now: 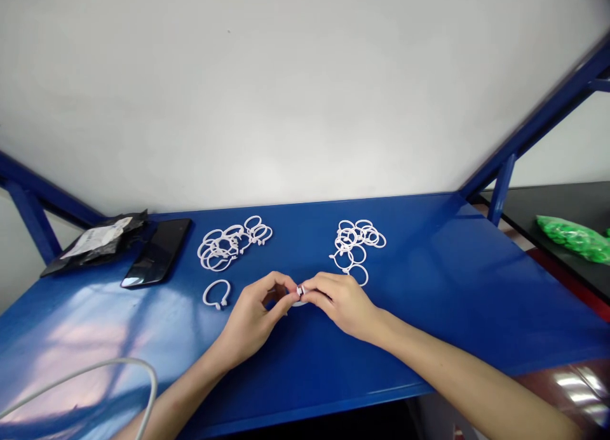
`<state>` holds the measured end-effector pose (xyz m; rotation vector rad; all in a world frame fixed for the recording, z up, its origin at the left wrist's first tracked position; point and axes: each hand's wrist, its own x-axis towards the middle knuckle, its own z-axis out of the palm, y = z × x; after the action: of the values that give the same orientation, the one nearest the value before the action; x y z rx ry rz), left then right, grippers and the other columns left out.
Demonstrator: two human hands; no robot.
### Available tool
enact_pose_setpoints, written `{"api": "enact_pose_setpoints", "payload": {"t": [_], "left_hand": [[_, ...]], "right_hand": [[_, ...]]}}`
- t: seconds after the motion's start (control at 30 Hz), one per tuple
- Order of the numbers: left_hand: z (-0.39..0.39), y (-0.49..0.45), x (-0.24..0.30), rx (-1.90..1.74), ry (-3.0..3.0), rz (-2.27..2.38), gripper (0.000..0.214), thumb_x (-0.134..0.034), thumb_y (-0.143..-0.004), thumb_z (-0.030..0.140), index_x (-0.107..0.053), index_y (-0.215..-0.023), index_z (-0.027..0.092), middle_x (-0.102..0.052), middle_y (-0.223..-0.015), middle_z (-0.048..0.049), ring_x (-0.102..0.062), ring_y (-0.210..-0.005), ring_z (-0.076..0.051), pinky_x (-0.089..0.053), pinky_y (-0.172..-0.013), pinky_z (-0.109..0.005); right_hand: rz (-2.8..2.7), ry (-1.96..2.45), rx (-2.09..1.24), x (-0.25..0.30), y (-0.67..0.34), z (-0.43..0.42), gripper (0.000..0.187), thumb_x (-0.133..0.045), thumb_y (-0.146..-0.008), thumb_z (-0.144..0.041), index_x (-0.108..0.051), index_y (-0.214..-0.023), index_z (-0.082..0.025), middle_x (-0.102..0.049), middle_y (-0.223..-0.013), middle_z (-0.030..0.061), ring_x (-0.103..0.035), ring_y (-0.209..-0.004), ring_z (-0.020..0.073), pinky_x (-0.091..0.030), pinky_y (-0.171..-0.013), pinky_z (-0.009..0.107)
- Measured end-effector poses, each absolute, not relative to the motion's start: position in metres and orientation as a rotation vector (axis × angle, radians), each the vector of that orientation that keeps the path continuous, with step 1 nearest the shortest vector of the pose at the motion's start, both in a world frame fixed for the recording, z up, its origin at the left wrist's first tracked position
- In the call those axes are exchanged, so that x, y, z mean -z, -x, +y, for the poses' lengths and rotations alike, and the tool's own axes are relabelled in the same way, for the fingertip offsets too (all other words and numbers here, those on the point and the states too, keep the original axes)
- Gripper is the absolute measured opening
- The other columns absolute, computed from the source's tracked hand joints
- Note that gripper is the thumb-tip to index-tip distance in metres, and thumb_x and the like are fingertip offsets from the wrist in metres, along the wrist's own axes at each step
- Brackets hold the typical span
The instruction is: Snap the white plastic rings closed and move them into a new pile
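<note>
Over the middle of a glossy blue surface [419,294]: one white plastic-looking ring [300,304], pinched at its small clasp [300,291] between fingers of left hand [257,310] and right hand [347,301]. Likely risk: slip or spring-back, from misaligned pressure.

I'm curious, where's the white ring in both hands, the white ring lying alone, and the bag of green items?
Held white ring [299,291]: head view, on one of its ends.
Lone white ring [223,302]: head view, on a knobbed end.
Clear bag of green items [574,238]: head view, on its middle.
</note>
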<state>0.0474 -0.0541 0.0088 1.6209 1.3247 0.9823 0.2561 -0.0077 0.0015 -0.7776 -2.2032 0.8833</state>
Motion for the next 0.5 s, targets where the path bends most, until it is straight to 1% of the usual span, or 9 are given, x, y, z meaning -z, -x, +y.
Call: {"api": "enact_pose_setpoints", "payload": {"t": [0.13, 0.23, 0.37, 0.5], "left_hand": [[-0.054, -0.047, -0.009, -1.025, -1.684, 1.354, 0.014, -0.065, -0.095, 0.035, -0.071, -0.092, 0.022, -0.072, -0.085, -0.0015, -0.065, -0.070, -0.014, -0.054, -0.065, -0.027], [-0.054, -0.047, -0.009, -1.114, -1.795, 1.328, 0.009, -0.068, -0.094, 0.029, -0.073, -0.091, 0.023, -0.073, -0.085, -0.0015, -0.067, -0.073, -0.014, -0.055, -0.068, -0.026], [-0.054, -0.049, -0.009, -1.225, -1.963, 1.230, 0.008, -0.068, -0.094, 0.020, -0.072, -0.088, 0.021, -0.072, -0.082, -0.0013, -0.069, -0.073, -0.013, -0.055, -0.067, -0.023], [-0.057, -0.050, -0.007, -1.238, -2.090, 1.155, 0.010, -0.067, -0.093, 0.011, -0.069, -0.089, 0.020, -0.070, -0.082, 0.0000, -0.068, -0.071, -0.010, -0.054, -0.067, -0.019]], "right_hand": [[-2.239, 0.725, -0.889, -0.004, -0.257, -0.008, 0.026, -0.047, -0.108, -0.029, -0.072, -0.108, -0.022, -0.072, -0.096, 0.0040, -0.069, -0.085, 0.0166, -0.055, -0.078, 0.029], [-2.258, 0.705, -0.851, -0.005, -0.256, -0.010, 0.027, -0.043, -0.109, -0.028, -0.069, -0.110, -0.020, -0.070, -0.096, 0.0051, -0.067, -0.084, 0.0162, -0.055, -0.076, 0.028], [-2.363, 0.720, -0.604, -0.003, -0.256, -0.015, 0.028, -0.040, -0.110, -0.025, -0.067, -0.107, -0.017, -0.068, -0.091, 0.0052, -0.065, -0.078, 0.0164, -0.053, -0.069, 0.028], [-2.480, 0.676, -0.350, -0.001, -0.258, -0.018, 0.030, -0.037, -0.109, -0.020, -0.065, -0.099, -0.016, -0.067, -0.085, 0.0045, -0.062, -0.071, 0.0163, -0.050, -0.062, 0.028]]}}
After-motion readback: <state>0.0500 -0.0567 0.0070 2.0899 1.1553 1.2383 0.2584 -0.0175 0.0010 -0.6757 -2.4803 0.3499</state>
